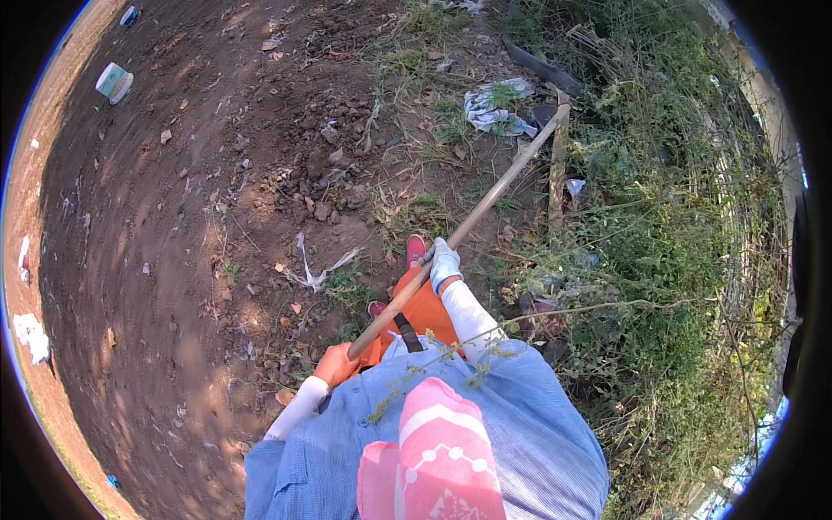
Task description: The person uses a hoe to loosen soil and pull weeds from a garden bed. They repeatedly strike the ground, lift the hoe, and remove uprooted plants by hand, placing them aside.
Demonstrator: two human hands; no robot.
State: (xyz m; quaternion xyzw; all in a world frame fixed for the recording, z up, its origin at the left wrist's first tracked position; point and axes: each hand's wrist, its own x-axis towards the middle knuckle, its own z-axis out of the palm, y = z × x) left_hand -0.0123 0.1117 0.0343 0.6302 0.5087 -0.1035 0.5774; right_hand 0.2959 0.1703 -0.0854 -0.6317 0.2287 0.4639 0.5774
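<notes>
A long wooden tool handle (499, 188) slants across in front of my body. My left hand (335, 365) grips its near end close to my waist. Farther up the shaft, my right hand (445, 261), in a light glove, wraps around it. The far end reaches the weeds, where a dark blade (545, 116) sits beside it, so the tool looks like a hoe. Part of that blade is hidden by the handle. A crumpled pale cloth (495, 107) lies on the ground just left of the blade, and a rough wooden stake (558, 175) lies beneath the handle's far end.
Dense green weeds (656, 234) crowd the right side, with a thin branch (598, 307) reaching towards my chest. Loose soil (195, 162) with clods and leaves spreads left. Torn plastic (316, 266) lies near my red shoes (416, 248). A white-and-green bucket (115, 83) lies far left.
</notes>
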